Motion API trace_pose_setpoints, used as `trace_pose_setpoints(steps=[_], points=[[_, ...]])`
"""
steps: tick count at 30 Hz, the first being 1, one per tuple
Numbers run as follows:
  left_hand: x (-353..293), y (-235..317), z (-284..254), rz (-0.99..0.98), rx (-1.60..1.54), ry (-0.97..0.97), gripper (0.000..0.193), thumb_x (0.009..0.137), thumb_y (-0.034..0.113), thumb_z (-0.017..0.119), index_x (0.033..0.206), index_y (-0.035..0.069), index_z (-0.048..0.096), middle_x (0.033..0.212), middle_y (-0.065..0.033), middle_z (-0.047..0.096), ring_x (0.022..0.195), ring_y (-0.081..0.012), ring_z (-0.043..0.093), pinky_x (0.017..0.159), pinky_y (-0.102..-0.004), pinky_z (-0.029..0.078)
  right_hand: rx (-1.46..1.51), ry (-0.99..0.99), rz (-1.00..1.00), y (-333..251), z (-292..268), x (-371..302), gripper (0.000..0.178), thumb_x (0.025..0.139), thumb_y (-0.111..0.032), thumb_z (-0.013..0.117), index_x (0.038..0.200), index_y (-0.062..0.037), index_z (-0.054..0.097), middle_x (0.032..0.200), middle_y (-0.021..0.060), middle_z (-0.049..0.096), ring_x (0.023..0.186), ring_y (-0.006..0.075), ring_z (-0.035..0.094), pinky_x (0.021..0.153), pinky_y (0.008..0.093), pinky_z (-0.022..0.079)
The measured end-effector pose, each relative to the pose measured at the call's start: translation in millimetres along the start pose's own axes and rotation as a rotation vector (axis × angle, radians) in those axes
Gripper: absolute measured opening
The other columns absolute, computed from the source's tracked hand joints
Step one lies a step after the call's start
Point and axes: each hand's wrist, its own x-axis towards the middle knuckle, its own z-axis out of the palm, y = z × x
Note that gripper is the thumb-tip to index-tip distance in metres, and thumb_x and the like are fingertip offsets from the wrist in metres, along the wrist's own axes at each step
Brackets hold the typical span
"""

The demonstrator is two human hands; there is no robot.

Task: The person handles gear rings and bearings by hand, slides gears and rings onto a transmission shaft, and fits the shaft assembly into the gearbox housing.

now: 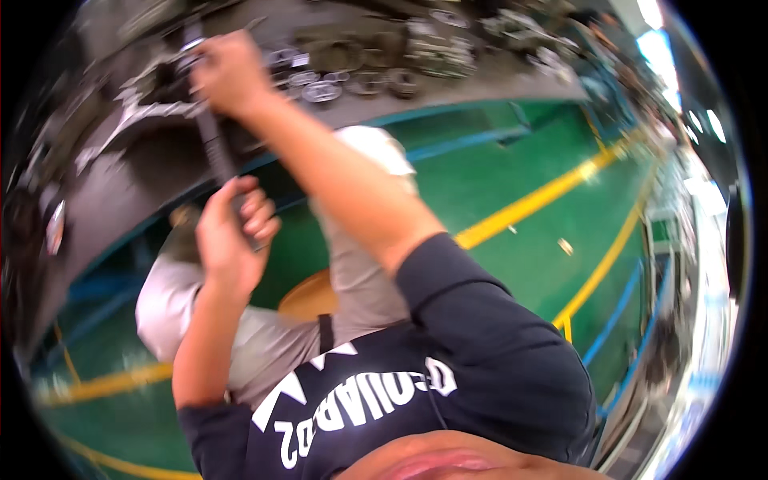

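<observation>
The left hand (230,236) is wrapped tight around the lower end of a long dark tool (214,144), and the right hand (230,74) is closed over its upper end, above the left. The tool runs nearly upright in the picture, leaning slightly, its top pointing at the grey workbench (136,172) and the metal parts (320,84) on it, its lower end toward the person's knees (376,148). If the top end slipped off the part under force, both hands could lurch into the bench edge; blur hides the exact contact point.
</observation>
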Motion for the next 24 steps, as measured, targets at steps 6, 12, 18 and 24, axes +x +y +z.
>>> trace_pose_setpoints(steps=[6, 12, 18, 24], points=[[25, -24, -23, 0.159, 0.214, 0.122, 0.027, 0.108, 0.036, 0.05, 0.095, 0.012, 0.051, 0.066, 0.0018, 0.04, 0.048, -0.0098, 0.037, 0.048, -0.0269, 0.03, 0.196, -0.127, 0.221, 2, -6, -13, 0.027, 0.089, -0.019, 0.071, 0.112, -0.0056, 0.073, 0.102, 0.0189, 0.067, 0.102, 0.031, 0.065, 0.092, 0.039, 0.052], [57, -44, -42, 0.342, 0.515, 0.278, 0.034, 0.109, 0.039, 0.046, 0.09, 0.012, 0.044, 0.06, 0.0018, 0.037, 0.042, -0.0098, 0.031, 0.041, -0.0269, 0.026, 0.341, -0.114, 0.576, 5, -4, -17, 0.053, 0.083, -0.03, 0.081, 0.117, 0.0049, 0.061, 0.112, 0.0189, 0.066, 0.104, 0.0293, 0.066, 0.094, 0.0387, 0.052], [66, -49, -39, 0.387, 0.541, 0.275, 0.04, 0.11, 0.043, 0.047, 0.085, 0.012, 0.044, 0.063, 0.0027, 0.04, 0.047, -0.0079, 0.035, 0.043, -0.025, 0.028, 0.142, -0.015, 0.544, -2, -7, -31, 0.063, 0.08, -0.034, 0.079, 0.123, 0.0069, 0.057, 0.119, 0.0235, 0.061, 0.115, 0.0385, 0.059, 0.104, 0.0439, 0.047], [63, -52, -35, 0.475, 0.624, 0.279, 0.041, 0.112, 0.045, 0.043, 0.087, 0.013, 0.043, 0.063, 0.0037, 0.038, 0.046, -0.0075, 0.033, 0.041, -0.0254, 0.026, -0.037, -0.741, 0.71, -17, -27, -46, 0.059, 0.089, -0.048, 0.061, 0.11, 0.0074, 0.068, 0.107, 0.0317, 0.072, 0.107, 0.0475, 0.068, 0.095, 0.0513, 0.053]])
